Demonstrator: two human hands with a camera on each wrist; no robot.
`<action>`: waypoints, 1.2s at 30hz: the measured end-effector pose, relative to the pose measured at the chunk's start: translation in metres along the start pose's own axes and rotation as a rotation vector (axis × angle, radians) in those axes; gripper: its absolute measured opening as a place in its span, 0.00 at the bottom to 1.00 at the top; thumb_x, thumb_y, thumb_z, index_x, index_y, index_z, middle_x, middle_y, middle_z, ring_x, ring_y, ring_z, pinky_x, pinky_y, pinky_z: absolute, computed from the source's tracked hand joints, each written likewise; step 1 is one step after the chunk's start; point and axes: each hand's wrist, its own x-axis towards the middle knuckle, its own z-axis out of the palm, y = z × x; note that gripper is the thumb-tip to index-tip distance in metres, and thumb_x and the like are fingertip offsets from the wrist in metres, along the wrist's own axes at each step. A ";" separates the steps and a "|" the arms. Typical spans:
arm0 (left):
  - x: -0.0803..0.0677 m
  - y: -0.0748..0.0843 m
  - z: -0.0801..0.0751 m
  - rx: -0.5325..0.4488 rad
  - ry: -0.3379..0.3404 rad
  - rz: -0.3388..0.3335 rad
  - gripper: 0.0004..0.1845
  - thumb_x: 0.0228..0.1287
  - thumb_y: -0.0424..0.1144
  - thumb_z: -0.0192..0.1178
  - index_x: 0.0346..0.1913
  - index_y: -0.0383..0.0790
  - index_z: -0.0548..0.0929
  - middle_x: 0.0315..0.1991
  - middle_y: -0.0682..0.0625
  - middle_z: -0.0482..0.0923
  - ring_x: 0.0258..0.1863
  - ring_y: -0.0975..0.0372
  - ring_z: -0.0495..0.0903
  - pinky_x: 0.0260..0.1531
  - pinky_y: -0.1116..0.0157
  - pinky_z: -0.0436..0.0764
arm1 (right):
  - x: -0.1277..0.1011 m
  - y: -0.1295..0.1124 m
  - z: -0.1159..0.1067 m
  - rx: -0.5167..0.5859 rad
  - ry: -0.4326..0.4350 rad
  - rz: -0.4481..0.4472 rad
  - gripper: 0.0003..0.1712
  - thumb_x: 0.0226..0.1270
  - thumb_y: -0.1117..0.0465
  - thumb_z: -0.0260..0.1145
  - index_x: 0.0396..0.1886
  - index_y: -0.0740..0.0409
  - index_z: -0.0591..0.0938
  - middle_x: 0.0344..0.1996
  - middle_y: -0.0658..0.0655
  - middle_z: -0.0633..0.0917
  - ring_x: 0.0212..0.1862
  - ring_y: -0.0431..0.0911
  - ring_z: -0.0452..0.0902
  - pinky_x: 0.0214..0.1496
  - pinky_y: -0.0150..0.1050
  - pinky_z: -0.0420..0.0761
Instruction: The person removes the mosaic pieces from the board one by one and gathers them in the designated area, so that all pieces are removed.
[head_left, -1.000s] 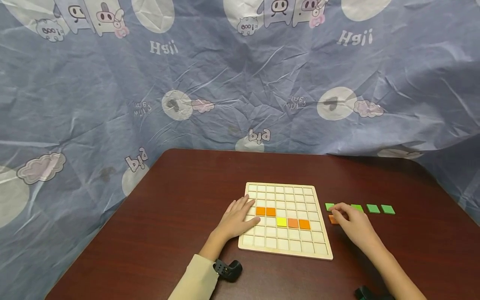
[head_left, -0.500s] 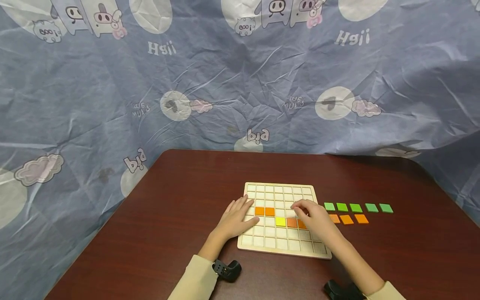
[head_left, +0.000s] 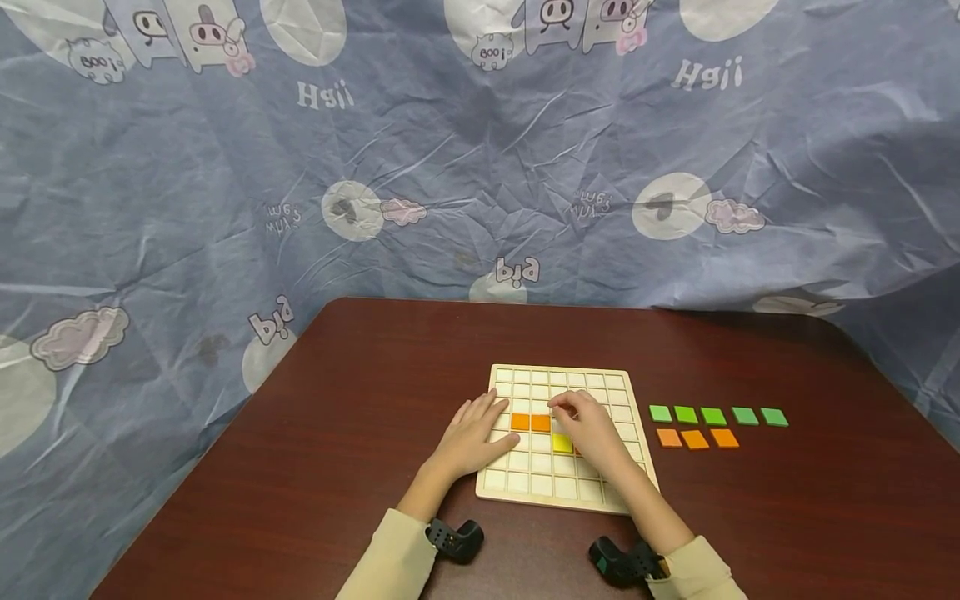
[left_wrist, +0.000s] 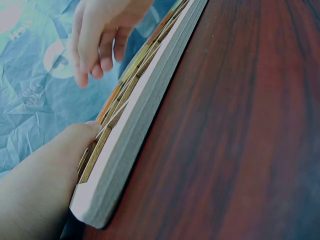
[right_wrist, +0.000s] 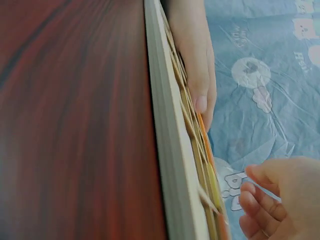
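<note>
In the head view my left hand [head_left: 468, 442] lies spread on the left edge of the pale wooden grid board [head_left: 566, 492], its thumb over the cells. My right hand [head_left: 588, 425] is over the middle of the board, thumb and forefinger drawn close together near a yellow tile [head_left: 562, 443]. I cannot tell whether a tile is between those fingertips. Two orange tiles [head_left: 530, 422] sit in cells between the hands. The right hand hides most of the other orange tiles on the board. In the right wrist view, the right-hand fingers [right_wrist: 255, 195] are bent beside the board.
Right of the board, a row of several green tiles [head_left: 712, 416] lies on the dark red-brown table [head_left: 390, 400]. Three orange tiles [head_left: 695, 439] lie in front of them. A printed blue-grey cloth [head_left: 450, 150] hangs behind the table. Each wrist wears a black camera mount [head_left: 457, 542].
My right hand has moved left from the loose tiles to the middle of the board, uncovering the rows of green and orange tiles. The left hand stays on the board's left edge.
</note>
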 end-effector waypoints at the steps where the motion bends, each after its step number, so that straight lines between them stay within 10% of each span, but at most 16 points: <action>1: 0.000 0.000 0.000 0.003 0.000 0.000 0.35 0.61 0.64 0.42 0.69 0.53 0.57 0.72 0.51 0.47 0.71 0.55 0.50 0.70 0.53 0.46 | 0.000 0.000 0.003 0.006 0.001 0.002 0.11 0.65 0.59 0.56 0.41 0.56 0.81 0.36 0.54 0.78 0.37 0.44 0.72 0.39 0.36 0.73; 36: 0.000 0.001 -0.001 0.003 0.004 0.016 0.35 0.62 0.63 0.42 0.68 0.51 0.57 0.72 0.50 0.48 0.71 0.54 0.50 0.70 0.53 0.46 | -0.001 0.009 0.019 -0.094 0.012 -0.043 0.12 0.60 0.57 0.61 0.43 0.53 0.82 0.39 0.53 0.77 0.42 0.46 0.72 0.43 0.42 0.73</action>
